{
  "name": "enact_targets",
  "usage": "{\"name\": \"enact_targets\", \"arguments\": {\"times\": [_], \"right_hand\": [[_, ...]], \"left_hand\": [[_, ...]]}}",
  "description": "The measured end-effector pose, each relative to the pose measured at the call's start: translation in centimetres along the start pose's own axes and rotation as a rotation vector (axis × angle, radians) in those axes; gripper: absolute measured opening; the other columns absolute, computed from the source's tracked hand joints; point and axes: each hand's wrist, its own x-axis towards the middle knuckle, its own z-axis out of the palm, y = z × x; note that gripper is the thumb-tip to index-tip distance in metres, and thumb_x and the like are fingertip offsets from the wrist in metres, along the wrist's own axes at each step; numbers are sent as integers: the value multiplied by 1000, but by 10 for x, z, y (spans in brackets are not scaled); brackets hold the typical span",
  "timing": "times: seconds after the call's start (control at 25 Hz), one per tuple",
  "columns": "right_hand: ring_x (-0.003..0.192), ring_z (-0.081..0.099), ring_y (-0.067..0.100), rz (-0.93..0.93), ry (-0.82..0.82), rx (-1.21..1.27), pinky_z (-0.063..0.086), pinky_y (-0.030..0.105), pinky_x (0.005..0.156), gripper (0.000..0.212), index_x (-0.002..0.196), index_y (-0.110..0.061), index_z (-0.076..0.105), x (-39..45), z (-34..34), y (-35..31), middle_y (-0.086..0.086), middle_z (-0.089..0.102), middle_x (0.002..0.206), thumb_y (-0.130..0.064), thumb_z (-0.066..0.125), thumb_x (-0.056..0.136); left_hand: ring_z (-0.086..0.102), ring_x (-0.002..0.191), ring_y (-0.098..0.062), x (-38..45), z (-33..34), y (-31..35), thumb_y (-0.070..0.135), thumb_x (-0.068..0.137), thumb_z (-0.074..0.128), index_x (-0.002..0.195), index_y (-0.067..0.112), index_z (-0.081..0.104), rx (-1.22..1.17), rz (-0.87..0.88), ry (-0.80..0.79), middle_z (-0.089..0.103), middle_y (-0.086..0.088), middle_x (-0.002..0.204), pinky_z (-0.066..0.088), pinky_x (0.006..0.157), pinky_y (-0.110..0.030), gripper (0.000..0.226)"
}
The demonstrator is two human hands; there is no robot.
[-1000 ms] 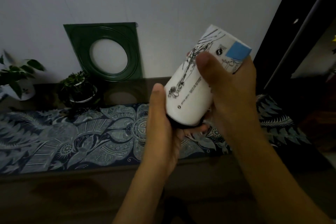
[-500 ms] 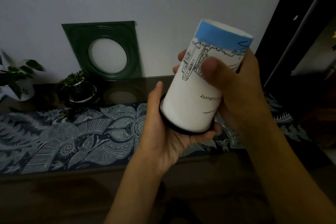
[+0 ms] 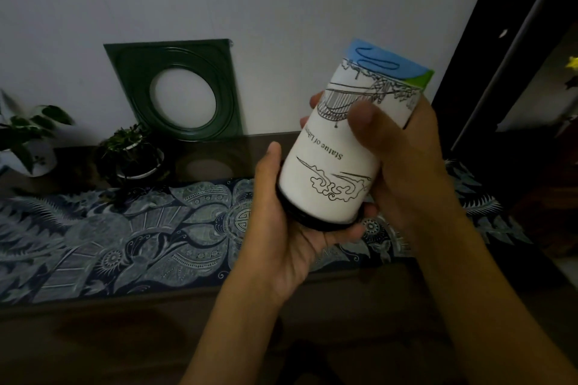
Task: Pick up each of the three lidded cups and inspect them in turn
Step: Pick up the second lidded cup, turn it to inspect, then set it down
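Note:
A white paper cup [image 3: 331, 172] with black line drawings, a blue and green band and upside-down print is held upside down above the table, its black lid [image 3: 309, 219] pointing down. My left hand [image 3: 281, 228] cups the lid end from below, thumb up along the cup's left side. My right hand [image 3: 403, 159] grips the cup's body from the right, thumb across the front. No other lidded cup is in view.
A dark table carries a blue patterned runner [image 3: 125, 234]. At the back stand a small potted plant [image 3: 131, 153], a leafy plant in a white pot [image 3: 28, 141] and a green square frame [image 3: 181, 91] leaning on the wall. A dark doorway [image 3: 516, 56] is at right.
The cup has been turned about its axis in both hands, bringing different drawings and the print to the front. It stayed upside down.

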Motion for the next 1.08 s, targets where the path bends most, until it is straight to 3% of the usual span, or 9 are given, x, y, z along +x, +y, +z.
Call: {"name": "enact_targets", "arguments": {"times": [0.16, 0.24, 0.36, 0.48, 0.56, 0.68, 0.8, 0.92, 1.08], "right_hand": [[95, 74, 24, -38, 177, 74, 60, 47, 79, 72, 113, -18, 58, -4, 5, 6, 5, 73, 107, -42, 88, 53], [94, 74, 20, -45, 191, 64, 61, 43, 77, 64, 112, -24, 57, -6, 7, 7, 0, 73, 105, -40, 84, 57], [97, 74, 21, -48, 53, 23, 60, 39, 76, 77, 115, -23, 57, -5, 4, 4, 1, 74, 107, -52, 85, 50], [102, 72, 29, -13, -58, 19, 59, 47, 79, 84, 121, -17, 57, -4, -1, 0, 11, 73, 115, -55, 84, 51], [101, 73, 28, -21, -25, 17, 60, 47, 78, 83, 120, -19, 58, -5, -1, -1, 9, 73, 114, -57, 83, 50], [96, 74, 16, -70, 62, 28, 60, 35, 74, 67, 112, -28, 58, -6, 1, -1, -8, 76, 103, -46, 86, 54], [94, 74, 10, -108, 97, 2, 60, 28, 72, 53, 109, -32, 57, -8, 5, 0, -15, 75, 98, -37, 79, 61], [95, 73, 12, -98, 60, -46, 60, 30, 73, 67, 113, -30, 55, -7, 3, -1, -12, 73, 103, -45, 85, 55], [103, 71, 30, -6, -19, -55, 58, 52, 85, 96, 124, -12, 55, -4, -3, -3, 12, 72, 116, -60, 84, 46]], "left_hand": [[74, 99, -24, 7, 1, -13, 60, 74, 68, 122, 29, 57, 279, 449, 157, 75, 3, 110, 62, 70, -41, 59], [74, 100, -22, 7, 1, -18, 67, 65, 76, 118, 33, 56, 350, 551, 207, 73, 6, 111, 62, 72, -40, 67], [75, 86, -31, 2, 2, -10, 69, 75, 65, 116, 21, 68, 94, 315, 147, 76, -13, 106, 62, 59, -39, 63], [70, 74, -35, -2, 4, -1, 68, 82, 46, 102, 20, 78, 5, 50, 17, 75, -20, 97, 57, 47, -31, 61], [73, 81, -37, -1, 7, -3, 72, 80, 53, 109, 19, 75, 8, 108, 27, 75, -20, 103, 60, 52, -34, 64], [74, 102, -28, 5, 8, -13, 74, 58, 77, 122, 32, 60, 149, 421, 123, 74, -1, 114, 62, 72, -46, 79], [73, 103, -19, 8, 7, -24, 82, 53, 74, 116, 43, 57, 295, 582, 227, 74, 11, 110, 61, 76, -42, 76], [74, 100, -28, 6, 6, -21, 77, 63, 73, 126, 29, 59, 115, 461, 139, 74, -6, 116, 62, 71, -45, 81], [73, 72, -33, 2, 4, -10, 71, 85, 48, 114, 16, 74, -44, 117, 3, 75, -23, 102, 60, 52, -36, 67]]}}
